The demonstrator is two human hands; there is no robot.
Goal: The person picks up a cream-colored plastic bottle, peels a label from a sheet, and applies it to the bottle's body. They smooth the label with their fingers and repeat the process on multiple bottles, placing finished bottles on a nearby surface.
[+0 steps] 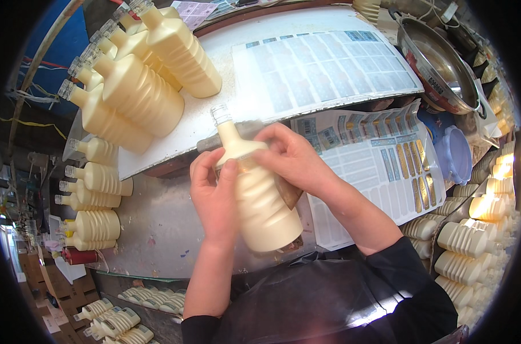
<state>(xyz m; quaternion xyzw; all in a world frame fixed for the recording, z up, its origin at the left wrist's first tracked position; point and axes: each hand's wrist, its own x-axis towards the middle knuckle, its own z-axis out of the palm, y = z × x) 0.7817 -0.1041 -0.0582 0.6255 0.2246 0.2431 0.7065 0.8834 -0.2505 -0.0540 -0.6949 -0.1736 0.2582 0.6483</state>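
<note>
A cream ribbed plastic bottle [260, 200] with a clear threaded neck leans back against the table's front edge, its base toward me. My left hand [213, 189] is closed at the bottle's left shoulder, thumb on the front. My right hand [289, 155] has its fingers bent in a pinch at the right shoulder. Between the fingertips a narrow see-through label strip [244, 157] lies across the shoulder; its right end is hidden under my right fingers.
Several similar bottles [140, 86] stand at the far left of the white table [226, 74]. Sticker sheets [329, 69] cover its right half, with another sheet [381, 166] nearer me. A metal pan [441, 63], a blue tub [456, 153] and stacked bottles [464, 238] line the right side.
</note>
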